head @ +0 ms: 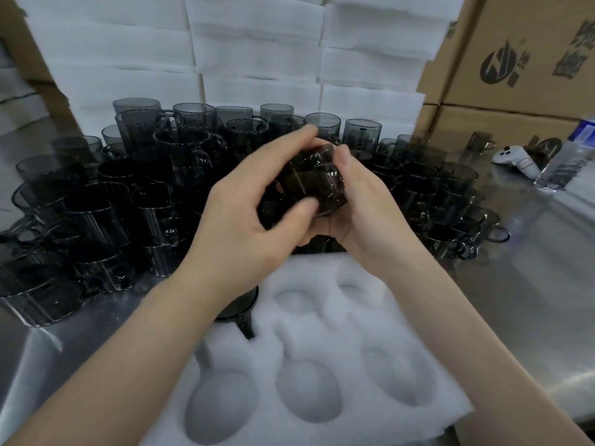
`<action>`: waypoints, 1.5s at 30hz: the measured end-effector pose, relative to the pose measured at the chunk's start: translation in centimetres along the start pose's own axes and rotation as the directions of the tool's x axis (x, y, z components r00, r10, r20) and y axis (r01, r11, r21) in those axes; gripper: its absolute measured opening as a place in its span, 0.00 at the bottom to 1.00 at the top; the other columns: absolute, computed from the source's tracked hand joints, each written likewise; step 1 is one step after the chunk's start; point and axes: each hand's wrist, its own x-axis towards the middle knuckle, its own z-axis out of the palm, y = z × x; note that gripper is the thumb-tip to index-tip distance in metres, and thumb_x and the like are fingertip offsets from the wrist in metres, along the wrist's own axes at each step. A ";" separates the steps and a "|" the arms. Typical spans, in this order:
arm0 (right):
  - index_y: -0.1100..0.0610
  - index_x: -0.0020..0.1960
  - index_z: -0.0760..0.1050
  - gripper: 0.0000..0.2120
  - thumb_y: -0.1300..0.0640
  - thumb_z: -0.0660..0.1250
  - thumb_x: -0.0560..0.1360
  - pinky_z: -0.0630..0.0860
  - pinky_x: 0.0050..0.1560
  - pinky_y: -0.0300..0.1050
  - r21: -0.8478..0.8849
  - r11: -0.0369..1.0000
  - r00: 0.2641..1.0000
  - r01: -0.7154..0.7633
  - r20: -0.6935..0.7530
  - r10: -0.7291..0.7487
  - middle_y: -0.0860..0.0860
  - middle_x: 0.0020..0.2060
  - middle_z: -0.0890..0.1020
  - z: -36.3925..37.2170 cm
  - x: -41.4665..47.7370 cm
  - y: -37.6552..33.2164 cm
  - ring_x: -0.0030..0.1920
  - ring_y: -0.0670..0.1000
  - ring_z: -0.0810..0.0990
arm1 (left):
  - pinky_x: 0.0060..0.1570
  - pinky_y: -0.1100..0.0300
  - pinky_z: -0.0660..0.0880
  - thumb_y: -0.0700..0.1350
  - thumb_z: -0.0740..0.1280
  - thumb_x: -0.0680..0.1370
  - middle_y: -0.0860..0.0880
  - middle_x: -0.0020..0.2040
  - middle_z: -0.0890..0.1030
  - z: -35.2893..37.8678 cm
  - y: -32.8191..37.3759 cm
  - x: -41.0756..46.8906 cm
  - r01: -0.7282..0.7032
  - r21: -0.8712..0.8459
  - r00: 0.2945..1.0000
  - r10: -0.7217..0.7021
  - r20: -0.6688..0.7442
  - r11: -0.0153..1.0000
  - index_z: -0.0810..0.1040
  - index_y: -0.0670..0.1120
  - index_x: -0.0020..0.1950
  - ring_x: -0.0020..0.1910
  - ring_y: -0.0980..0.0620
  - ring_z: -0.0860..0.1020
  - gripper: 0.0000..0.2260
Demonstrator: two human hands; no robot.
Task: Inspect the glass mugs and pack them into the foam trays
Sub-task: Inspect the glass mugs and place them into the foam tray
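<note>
Left hand (pixel 244 226) and right hand (pixel 363 214) grip a dark mug (pixel 309 181) tipped sideways, axis roughly left-right.

Bare left hand (pixel 244 220), bare right hand (pixel 367 217), bare forearms (pixel 128 349), short plain nails on fingers (pixel 344 160)

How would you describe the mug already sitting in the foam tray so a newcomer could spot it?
Find the white foam tray at the near edge of the steel table. In its far left pocket, partly under the left forearm, sits one dark glass mug. It alone is in the tray; the other mugs crowd the table behind.
</note>
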 end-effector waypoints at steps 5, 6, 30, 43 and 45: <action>0.48 0.60 0.80 0.15 0.46 0.57 0.81 0.81 0.45 0.51 -0.059 0.997 0.992 0.044 -0.118 -0.051 0.54 0.54 0.84 0.2 0.0 0.4 0.54 0.54 0.83 | 0.71 0.67 0.61 0.41 0.77 0.69 0.53 0.70 0.71 0.6 0.3 0.1 0.004 0.213 0.999 -0.012 0.036 0.977 0.68 0.43 0.73 0.71 0.60 0.67 0.35; 0.48 0.60 0.80 0.16 0.46 0.56 0.81 0.82 0.45 0.54 -0.074 0.997 0.990 0.033 -0.135 -0.043 0.55 0.54 0.84 0.2 0.0 0.3 0.55 0.55 0.83 | 0.71 0.67 0.61 0.39 0.77 0.69 0.52 0.70 0.71 0.6 0.3 0.1 -0.005 0.227 0.999 -0.003 0.035 0.974 0.69 0.43 0.72 0.71 0.59 0.67 0.34; 0.55 0.41 0.85 0.19 0.51 0.59 0.82 0.80 0.33 0.45 0.034 0.999 0.984 0.003 -0.176 0.003 0.53 0.37 0.85 0.1 -0.2 -0.6 0.38 0.52 0.85 | 0.66 0.62 0.70 0.38 0.75 0.71 0.50 0.66 0.76 0.4 0.7 -0.1 -0.180 0.385 0.984 0.165 0.072 0.905 0.71 0.42 0.70 0.66 0.54 0.73 0.28; 0.56 0.61 0.78 0.25 0.39 0.57 0.78 0.81 0.49 0.53 0.264 0.925 0.955 -0.272 0.195 0.225 0.60 0.54 0.83 -0.4 -0.1 -0.9 0.51 0.59 0.84 | 0.74 0.57 0.61 0.34 0.75 0.70 0.51 0.71 0.70 0.0 0.9 0.0 -0.091 0.239 0.994 0.074 0.077 0.967 0.67 0.43 0.73 0.76 0.52 0.63 0.34; 0.55 0.53 0.84 0.21 0.42 0.59 0.78 0.82 0.46 0.50 0.251 0.947 0.978 -0.200 0.109 0.178 0.58 0.50 0.85 -0.2 0.0 -0.8 0.49 0.57 0.85 | 0.73 0.57 0.63 0.40 0.76 0.68 0.51 0.71 0.71 -0.1 1.0 0.1 -0.096 0.274 0.993 0.074 0.088 0.957 0.67 0.43 0.73 0.74 0.53 0.66 0.35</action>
